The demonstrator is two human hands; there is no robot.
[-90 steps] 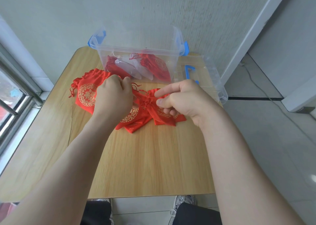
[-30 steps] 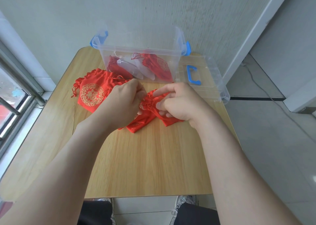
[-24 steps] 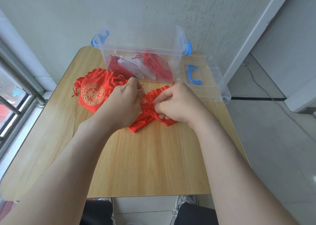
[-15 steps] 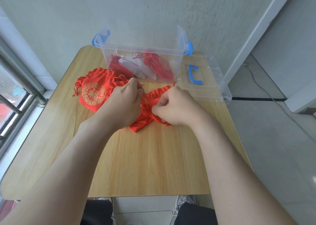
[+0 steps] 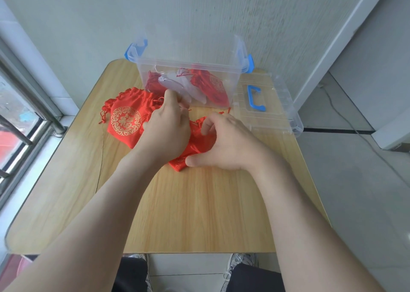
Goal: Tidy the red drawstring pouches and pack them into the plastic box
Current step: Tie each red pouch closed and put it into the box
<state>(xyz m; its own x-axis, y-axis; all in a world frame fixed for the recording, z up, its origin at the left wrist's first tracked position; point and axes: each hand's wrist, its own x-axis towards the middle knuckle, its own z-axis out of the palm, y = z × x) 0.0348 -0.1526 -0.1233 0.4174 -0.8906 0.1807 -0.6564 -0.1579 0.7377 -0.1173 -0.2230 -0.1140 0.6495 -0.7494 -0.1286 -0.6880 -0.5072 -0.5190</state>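
Observation:
A red drawstring pouch (image 5: 199, 140) lies crumpled on the wooden table (image 5: 190, 207), mostly under my hands. My right hand (image 5: 226, 145) presses on its right side, fingers spread and curled over the cloth. My left hand (image 5: 166, 132) pinches its thin red cord near the pouch's neck. Another red pouch with a gold round emblem (image 5: 126, 120) lies flat to the left. The clear plastic box (image 5: 188, 67) with blue latches stands at the table's far edge, with at least two red pouches (image 5: 210, 87) inside.
The box's clear lid (image 5: 266, 112) with a blue handle lies to the right of the box, near the table's right edge. A window frame and rail (image 5: 26, 105) run along the left. A wall is close behind the box.
My hands shifted on the pouch: the right hand went from pinching its neck to lying spread over it, and the left hand lifted towards the box with the cord.

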